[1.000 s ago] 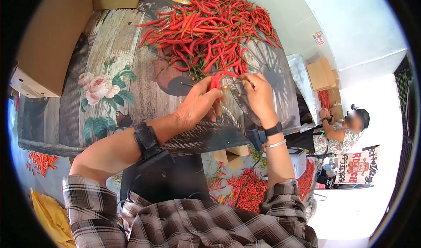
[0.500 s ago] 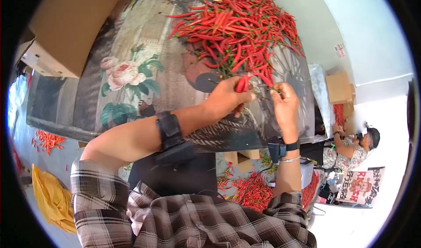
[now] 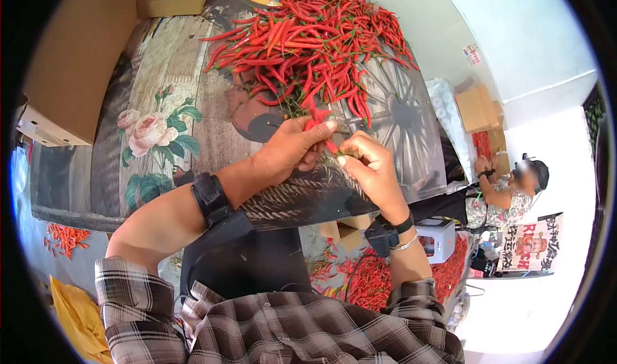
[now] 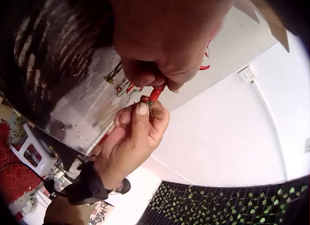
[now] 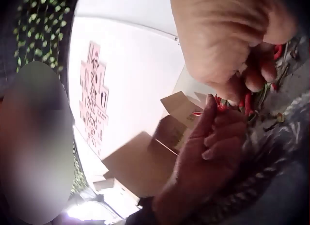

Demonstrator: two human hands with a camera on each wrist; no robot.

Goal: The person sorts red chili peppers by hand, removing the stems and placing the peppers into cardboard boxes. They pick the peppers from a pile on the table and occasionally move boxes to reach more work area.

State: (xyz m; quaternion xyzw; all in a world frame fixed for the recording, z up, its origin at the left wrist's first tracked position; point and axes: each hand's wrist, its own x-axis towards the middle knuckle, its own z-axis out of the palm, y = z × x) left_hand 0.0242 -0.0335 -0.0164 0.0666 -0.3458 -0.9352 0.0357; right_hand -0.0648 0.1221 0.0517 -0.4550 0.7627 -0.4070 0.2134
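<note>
In the head view my left hand [image 3: 288, 150] grips red chilies [image 3: 319, 116] between thumb and curled fingers, above the table's near part. Close beside it, my right hand [image 3: 371, 170] pinches the green stem end of a chili [image 3: 331, 146] between thumb and forefinger. The left wrist view shows that red chili [image 4: 156, 93] spanning the two hands, with the right hand [image 4: 138, 133] below and the left hand [image 4: 164, 36] above. A large heap of red chilies [image 3: 308, 36] lies just beyond both hands; loose stems lie near its edge.
Cardboard boxes [image 3: 71, 55] stand at the table's left and far edges. On the floor are red chilies [image 3: 369, 280], a yellow bag [image 3: 77, 319] and a white stool [image 3: 438, 242]. Another person [image 3: 508, 193] works at the right, near more boxes [image 3: 477, 110]. The printed tabletop [image 3: 212, 132] has flowers.
The right hand has come from beside the heap back to the left hand and now pinches a stem end there. Half a second ago it was apart, at a chili by the heap's edge.
</note>
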